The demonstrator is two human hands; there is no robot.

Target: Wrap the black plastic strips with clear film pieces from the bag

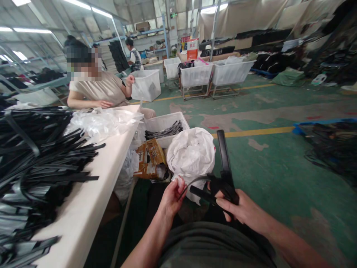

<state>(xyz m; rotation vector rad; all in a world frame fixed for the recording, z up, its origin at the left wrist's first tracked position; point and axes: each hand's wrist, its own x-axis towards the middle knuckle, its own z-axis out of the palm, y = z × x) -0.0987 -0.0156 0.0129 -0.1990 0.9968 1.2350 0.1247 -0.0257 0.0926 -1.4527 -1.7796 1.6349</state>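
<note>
We grip a black tool (223,175) in our right hand (245,212), low and just right of centre in the frame, fingers closed around its thick lower body. Our left hand (171,199) pinches a thin dark strip (192,184) between thumb and fingertips; the strip arcs rightward from that pinch into the tool's body. The tool's long axis runs nearly upright: a flat, narrow bar rises from the hand toward the middle of the frame, leaning slightly left, while a short stub juts left and down toward the strip.

Behind the tool, mid-frame, sits a white woven sack (192,152), crumpled and rounded, with a torn brown packet (150,160) to its left and a white bin (164,126) holding more dark strips just beyond. Along the left edge runs a pale, smooth table (92,186), piled with glossy black strips (36,156) and, farther up, crinkled clear plastic (103,121). A person in a beige top (97,89) sits at the table's far end, upper left. The floor (279,163) is worn green paint with yellow lines; white mesh carts (214,74) stand at upper centre.
</note>
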